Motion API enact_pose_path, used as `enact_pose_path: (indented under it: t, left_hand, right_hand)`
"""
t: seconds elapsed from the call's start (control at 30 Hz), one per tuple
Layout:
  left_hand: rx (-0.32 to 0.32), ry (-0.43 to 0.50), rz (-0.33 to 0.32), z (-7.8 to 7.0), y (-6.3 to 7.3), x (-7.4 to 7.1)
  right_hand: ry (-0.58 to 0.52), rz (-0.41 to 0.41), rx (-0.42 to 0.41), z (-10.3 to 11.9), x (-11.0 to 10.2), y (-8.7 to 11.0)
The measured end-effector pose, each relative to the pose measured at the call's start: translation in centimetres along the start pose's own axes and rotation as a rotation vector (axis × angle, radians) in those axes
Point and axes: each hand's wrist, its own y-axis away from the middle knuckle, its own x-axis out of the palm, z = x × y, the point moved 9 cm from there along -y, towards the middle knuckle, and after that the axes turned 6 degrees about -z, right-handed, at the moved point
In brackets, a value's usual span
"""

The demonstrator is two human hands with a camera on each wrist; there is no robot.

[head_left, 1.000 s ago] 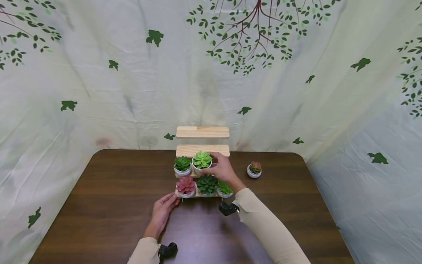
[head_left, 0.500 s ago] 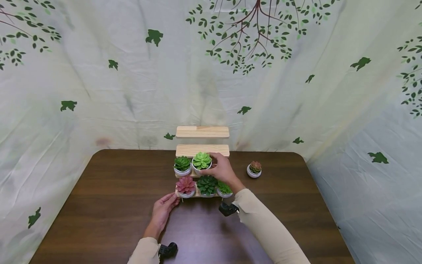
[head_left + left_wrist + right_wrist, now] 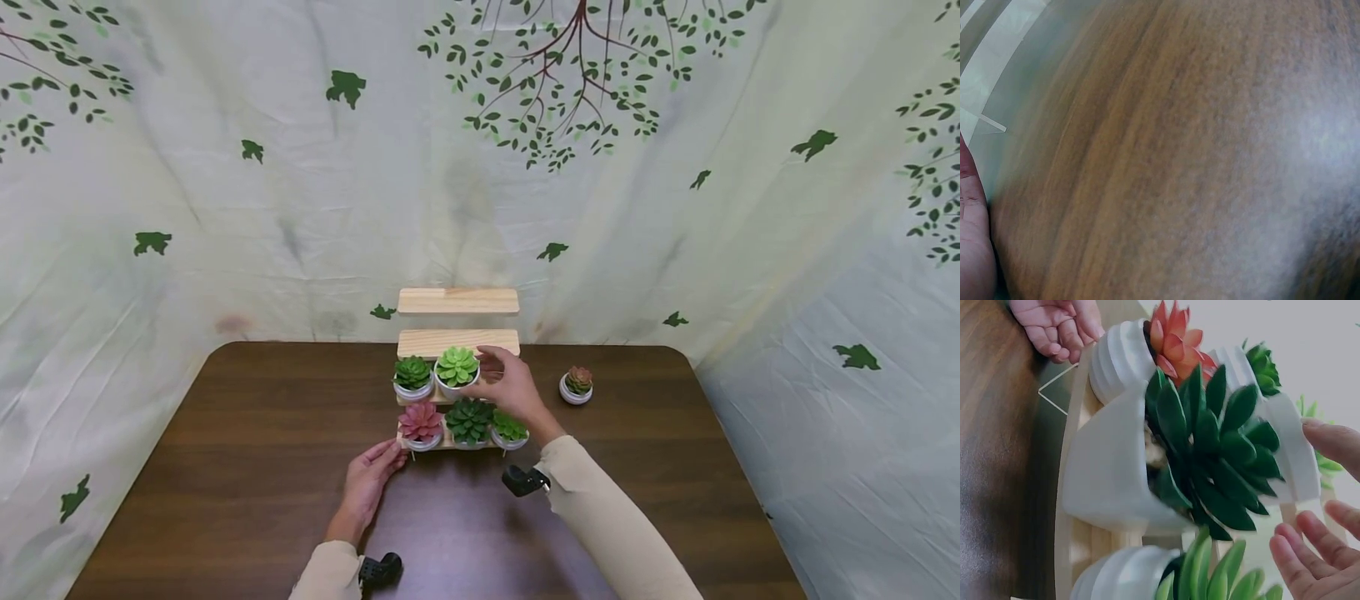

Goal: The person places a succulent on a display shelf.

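Note:
A tiered wooden plant stand (image 3: 459,342) holds several potted succulents. My right hand (image 3: 517,390) is beside the light green succulent (image 3: 457,366) on the second tier, its fingers loosened. In the right wrist view, the thumb (image 3: 1332,440) is right at that white pot (image 3: 1294,453), while the other fingers are spread apart from it. My left hand (image 3: 369,482) pinches the stand's front left corner, near the pink succulent (image 3: 421,422). A dark green succulent (image 3: 469,420) and a smaller green one (image 3: 510,427) share the lowest tier; another green succulent (image 3: 412,372) occupies the second tier's left.
A small reddish succulent (image 3: 578,381) in a white pot stands on the brown table (image 3: 637,450), right of the stand. Behind the table hangs a pale curtain (image 3: 300,208) with a leaf print. The topmost slat (image 3: 459,301) of the stand is close to the curtain.
My right hand has loosened from the light green succulent's pot and shifted slightly right. My left hand stays at the stand's corner. The head view has moved slightly.

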Motion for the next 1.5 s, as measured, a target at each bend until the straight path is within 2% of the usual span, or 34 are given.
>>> enact_pose_path:
  t: [0.27, 0.47, 0.73, 0.9, 0.97, 1.13, 1.23, 1.33, 1.5]
  left_hand:
    - [0.023, -0.001, 0.016, -0.3, 0.2, 0.0]
    - [0.018, -0.003, 0.012, -0.1, 0.1, 0.1]
    - [0.007, -0.008, 0.011, 0.1, 0.0, 0.0]
    - [0.003, -0.007, -0.001, 0.1, -0.1, -0.1]
    - [-0.006, -0.003, -0.004, 0.2, -0.1, -0.1]
    - [-0.014, 0.01, 0.008, 0.5, -0.2, 0.1]
    - [-0.006, 0.014, 0.015, 0.4, -0.2, 0.2]
    - [0.001, 0.013, 0.015, 0.4, -0.2, 0.2]
    - [0.009, 0.009, 0.01, 0.3, -0.2, 0.1]
  right_hand:
    - [-0.104, -0.037, 0.003, -1.1, -2.0, 0.3]
    - [-0.148, -0.124, 0.013, -2.4, -4.6, 0.2]
    - [-0.138, -0.256, -0.021, -3.7, -8.1, 0.5]
    - [-0.095, -0.296, -0.05, -2.6, -10.2, 1.6]
    - [-0.108, -0.307, -0.05, -2.6, -11.1, 1.9]
    - [-0.145, -0.348, -0.024, -6.2, -13.4, 1.3]
    - [-0.1, -0.396, -0.023, -8.3, -14.8, 1.1]
    - [-0.047, -0.425, -0.026, -9.6, -15.7, 1.1]
    - [-0.017, -0.406, 0.0, -11.2, -16.1, 1.1]
